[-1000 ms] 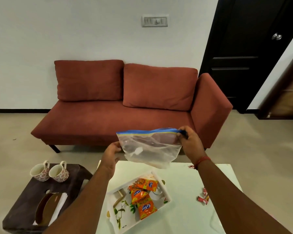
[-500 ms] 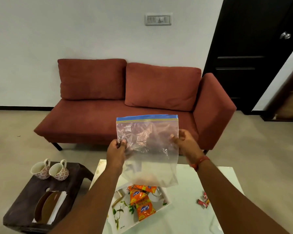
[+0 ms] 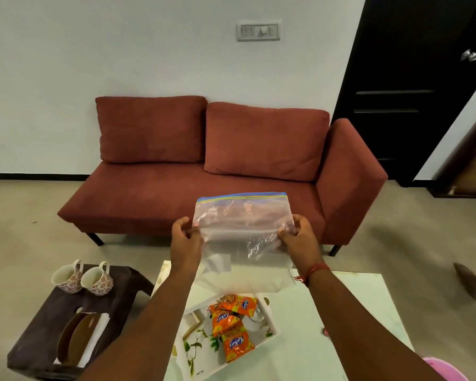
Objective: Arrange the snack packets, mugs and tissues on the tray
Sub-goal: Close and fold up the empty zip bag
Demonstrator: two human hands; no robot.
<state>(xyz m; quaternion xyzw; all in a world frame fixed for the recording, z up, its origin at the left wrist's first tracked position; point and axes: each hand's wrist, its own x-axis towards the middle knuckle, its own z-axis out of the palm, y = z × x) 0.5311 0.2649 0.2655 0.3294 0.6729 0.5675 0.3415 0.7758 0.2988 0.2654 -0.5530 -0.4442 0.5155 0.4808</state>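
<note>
Both my hands hold an empty clear zip bag with a blue strip on top, up in front of me. My left hand pinches its left edge and my right hand its right edge. Below the bag, a white tray with a leaf print lies on the white table. Three orange snack packets lie in the tray. Two floral mugs stand on a dark side stool at the left. A tissue holder with white tissues sits nearer on that stool.
A rust-red sofa stands behind the table against a white wall. A dark door is at the right. A pink object shows at the bottom right edge. A small red item peeks out beside my right forearm.
My hands have shifted from the bag's top seal down to its side edges. The bag was turned from a tilted pose to hanging flat and upright, then lowered slightly.
</note>
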